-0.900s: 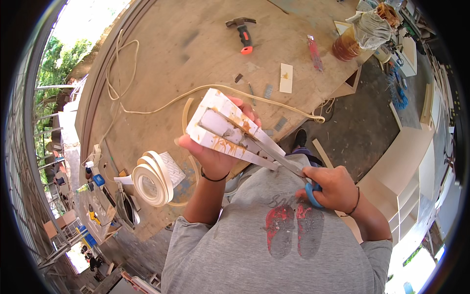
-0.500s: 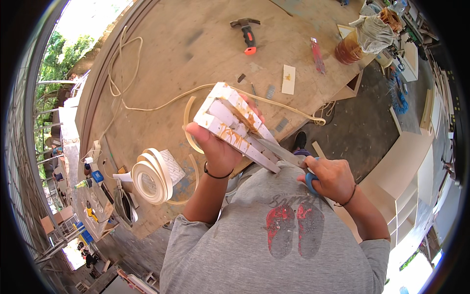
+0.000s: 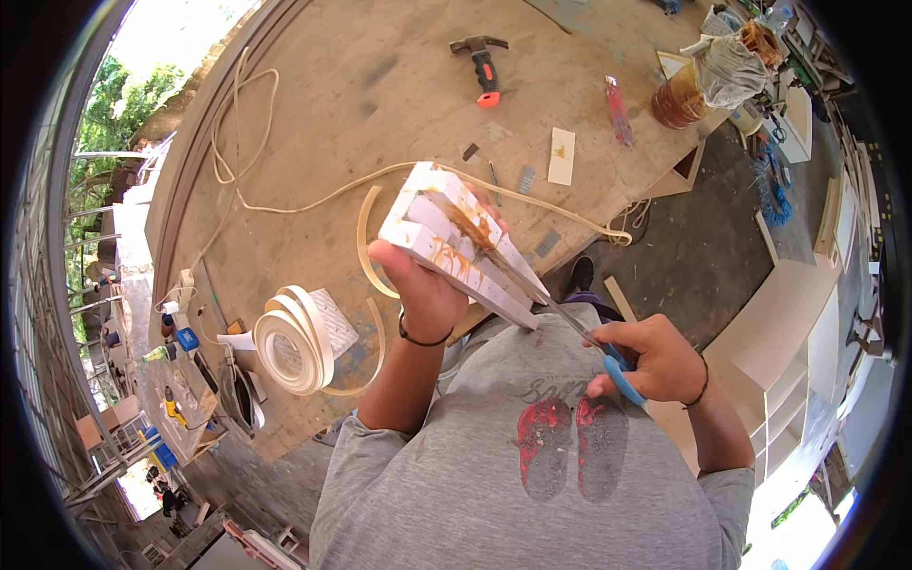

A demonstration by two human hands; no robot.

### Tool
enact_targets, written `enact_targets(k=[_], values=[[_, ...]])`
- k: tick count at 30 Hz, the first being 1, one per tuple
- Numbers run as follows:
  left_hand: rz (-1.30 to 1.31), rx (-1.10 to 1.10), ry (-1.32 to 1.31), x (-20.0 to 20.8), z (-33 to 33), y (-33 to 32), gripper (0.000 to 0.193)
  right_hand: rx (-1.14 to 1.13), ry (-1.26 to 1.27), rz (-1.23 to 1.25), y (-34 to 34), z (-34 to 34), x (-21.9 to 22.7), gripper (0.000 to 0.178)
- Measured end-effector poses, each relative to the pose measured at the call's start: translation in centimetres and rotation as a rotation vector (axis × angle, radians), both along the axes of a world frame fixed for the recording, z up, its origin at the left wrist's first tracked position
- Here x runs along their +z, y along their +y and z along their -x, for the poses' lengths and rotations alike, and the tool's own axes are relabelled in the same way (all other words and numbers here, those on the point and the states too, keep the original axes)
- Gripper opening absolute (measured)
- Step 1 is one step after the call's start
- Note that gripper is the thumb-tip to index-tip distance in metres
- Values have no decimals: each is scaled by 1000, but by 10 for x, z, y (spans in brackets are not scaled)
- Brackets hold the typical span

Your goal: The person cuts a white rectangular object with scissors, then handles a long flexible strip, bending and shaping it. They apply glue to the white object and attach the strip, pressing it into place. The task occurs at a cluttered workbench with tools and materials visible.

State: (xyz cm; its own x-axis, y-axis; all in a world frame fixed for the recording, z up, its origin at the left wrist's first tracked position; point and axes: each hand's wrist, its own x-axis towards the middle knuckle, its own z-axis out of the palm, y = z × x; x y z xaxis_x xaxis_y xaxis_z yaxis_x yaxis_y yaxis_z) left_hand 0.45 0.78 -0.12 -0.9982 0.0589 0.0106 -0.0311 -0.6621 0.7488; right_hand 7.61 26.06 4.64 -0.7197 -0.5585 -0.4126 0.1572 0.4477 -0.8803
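Observation:
My left hand (image 3: 432, 296) grips a white board piece (image 3: 407, 236) from its left and far side. The piece is long and tapered, with a groove down its middle and brown glue-like smears along its faces. In my right hand (image 3: 657, 356) is a pair of scissors with blue handles (image 3: 623, 380). The scissors' metal blades point up and left, their tips lying in or against the groove; exactly where they touch is hard to see. The piece is held over the table's near edge, in front of my grey shirt.
On the wooden table (image 3: 351, 123) lie a hammer (image 3: 484, 74), a roll of cream edging strip (image 3: 293, 350), a loose long strip (image 3: 323, 199), a red packet (image 3: 617, 112) and a small white board (image 3: 561, 155). A brown glue container (image 3: 676, 103) stands at the right corner. Pale cabinets (image 3: 760, 342) stand right.
My right hand has shifted slightly right and down and turned the scissors, so the blades show narrower and the blue handles show more. The white piece has barely moved.

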Motion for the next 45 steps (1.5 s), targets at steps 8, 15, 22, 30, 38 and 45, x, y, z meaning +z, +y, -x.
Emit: enact_targets(k=[8,15,22,30,38,45], values=[[160,-105,110,6,-9,0,114,11,-160,65,5,2,5,57],[189,-198,201,-3,-11,-6,116,-64,-347,194,3,-5,8,48],[316,-189,218,-9,-14,-6,115,-113,-397,213,0,-10,14,42],[-93,-187,100,-6,-2,-4,105,-31,72,-19,-8,-10,8,42],[-57,-69,-18,-1,1,-1,103,15,154,-125,-8,-12,6,43],[-10,-101,45,3,-4,3,106,-45,-367,197,5,-7,0,51]])
